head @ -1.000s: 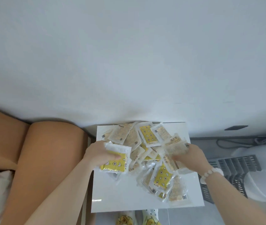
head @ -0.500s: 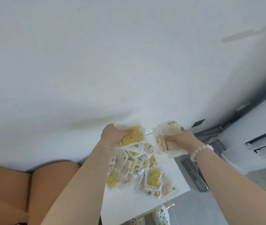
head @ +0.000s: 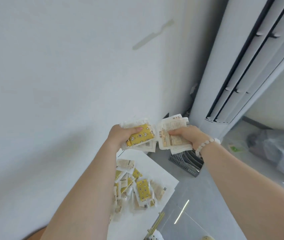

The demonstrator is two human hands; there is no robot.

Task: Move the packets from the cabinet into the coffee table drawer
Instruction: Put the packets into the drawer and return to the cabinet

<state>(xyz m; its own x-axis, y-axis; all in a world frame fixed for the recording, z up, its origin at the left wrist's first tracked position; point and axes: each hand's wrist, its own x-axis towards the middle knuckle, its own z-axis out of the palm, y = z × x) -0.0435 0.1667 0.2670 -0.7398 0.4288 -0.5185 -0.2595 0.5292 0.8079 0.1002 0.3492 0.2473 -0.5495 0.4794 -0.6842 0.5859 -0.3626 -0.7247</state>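
Closest to me, the loose pile (head: 137,186) of packets is spread over the near half of the cabinet top (head: 148,164). It sits right beside my left forearm and partly under it, so that arm is clearly the nearer one to whatever is left there.

Further out, past the far edge of the cabinet top and up in the air, both hands are full. My left hand (head: 118,137) is wrapped round the yellow-topped stack (head: 140,136), thumb across the front, with the stack's long side slanting up to the right. My right hand (head: 188,135), the one with the bracelet (head: 205,144), pinches the beige stack (head: 171,132), thumb on the printed face and fingers behind, long side more or less upright. The two stacks are just beside each other and nearly touch at their inner edges.

Beyond the cabinet top, a grey file rack (head: 188,164) stands on the floor off its far right corner, and a tall air conditioner (head: 224,66) rises behind that.

The coffee table drawer isn't in view at all. My guess is I'll have to turn away from the cabinet top with both loads, then come back for the pile, since neither hand has a finger spare.
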